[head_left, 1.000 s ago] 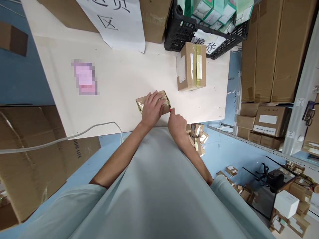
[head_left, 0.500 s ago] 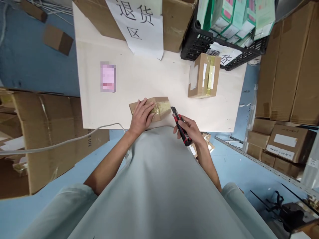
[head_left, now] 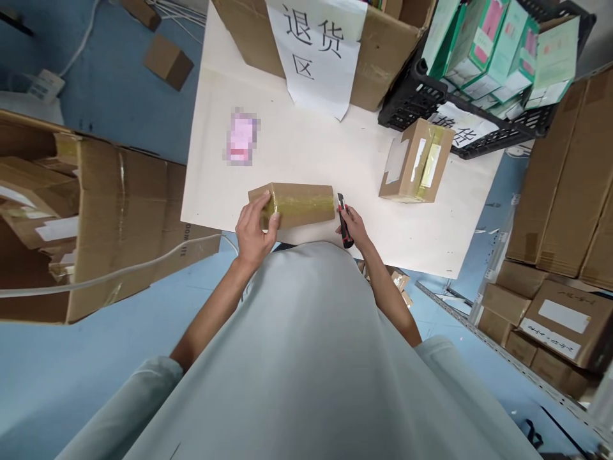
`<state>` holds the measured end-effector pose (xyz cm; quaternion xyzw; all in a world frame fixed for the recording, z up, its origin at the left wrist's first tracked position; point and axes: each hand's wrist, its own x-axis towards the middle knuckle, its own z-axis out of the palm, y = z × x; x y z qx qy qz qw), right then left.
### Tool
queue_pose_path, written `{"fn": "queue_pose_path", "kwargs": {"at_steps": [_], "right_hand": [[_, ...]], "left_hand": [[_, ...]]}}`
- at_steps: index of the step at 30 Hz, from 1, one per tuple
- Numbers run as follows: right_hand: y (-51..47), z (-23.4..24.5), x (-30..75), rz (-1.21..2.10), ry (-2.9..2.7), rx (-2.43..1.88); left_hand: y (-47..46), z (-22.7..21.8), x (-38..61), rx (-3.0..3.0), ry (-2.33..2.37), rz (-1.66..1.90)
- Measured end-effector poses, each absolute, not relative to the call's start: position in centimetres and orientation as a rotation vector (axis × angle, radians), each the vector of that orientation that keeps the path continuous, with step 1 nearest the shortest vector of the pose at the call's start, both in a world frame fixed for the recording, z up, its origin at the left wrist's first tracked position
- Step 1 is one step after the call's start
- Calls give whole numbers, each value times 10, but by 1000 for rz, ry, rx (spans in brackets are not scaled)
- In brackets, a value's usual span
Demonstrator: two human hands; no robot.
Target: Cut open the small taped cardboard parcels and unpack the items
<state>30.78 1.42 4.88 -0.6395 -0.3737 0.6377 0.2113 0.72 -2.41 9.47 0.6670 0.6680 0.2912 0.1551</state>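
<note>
Pale worktop [head_left: 297, 150]: left grip [head_left: 253, 233] holds taped carton [head_left: 301, 206]; right grip [head_left: 353, 227], off opposite end, holds cutter [head_left: 343, 222]. Angle it clear of left grip.

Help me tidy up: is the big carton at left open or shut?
Open: the big carton shows its inside uncovered, with smaller boxes visible in it.

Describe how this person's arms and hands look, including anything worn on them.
Both the left hand and right hand are bare, with no gloves or wristbands visible. The forearms are uncovered too. Loose, plain sleeves end around the elbows, matching the pale grey-blue top.
</note>
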Motion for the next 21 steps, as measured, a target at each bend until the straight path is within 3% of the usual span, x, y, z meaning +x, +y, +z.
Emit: {"fn": "queue_pose_path", "kwargs": {"at_steps": [7,13,19,21], "right_hand": [[-4,57,323,1641,-1016,-1750],[-37,94,364,1335,-1227,-2008],[-26,150,354,871,-1964,-2347],[-10,166,334,891,-2285,-2308]], "left_hand": [[-12,90,24,1569,1721,959],[3,41,56,1306,1419,896],[12,6,57,1274,1265,825],[13,2,54,1276,1225,816]]}}
